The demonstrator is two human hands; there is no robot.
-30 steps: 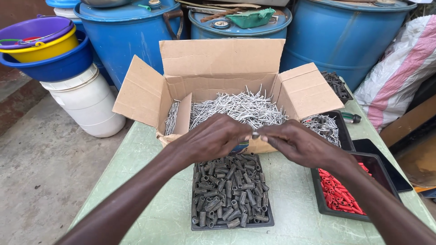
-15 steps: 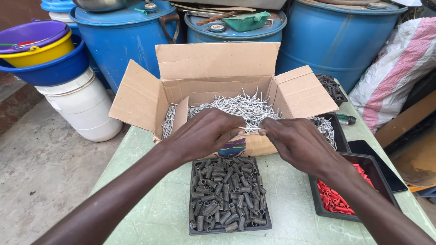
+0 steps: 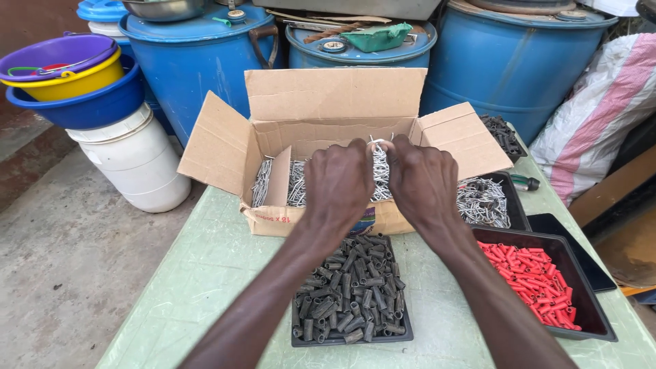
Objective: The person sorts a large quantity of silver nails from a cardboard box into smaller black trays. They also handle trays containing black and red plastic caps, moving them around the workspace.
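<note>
Outdoor spot w/ blue barrels [image 3: 509, 65] at the back and a white bucket [image 3: 133, 164] on the concrete at left. In front is a pale green table [image 3: 205, 280]. On it stands an open cardboard box [image 3: 321, 130] full of thin silver metal pins [image 3: 297, 184]. The left hand [image 3: 339, 181] and the right hand [image 3: 421, 179] are both over the box, fingers closed together around a small metal piece [image 3: 378, 143], prob. one pin; it is too small to tell exactly. Just below the hands lies a black tray [image 3: 350, 339] w/ dark grey sleeves [image 3: 348, 287]. At right, another tray holds red sleeves [image 3: 536, 273], near a tray of more pins [image 3: 484, 202].
</note>
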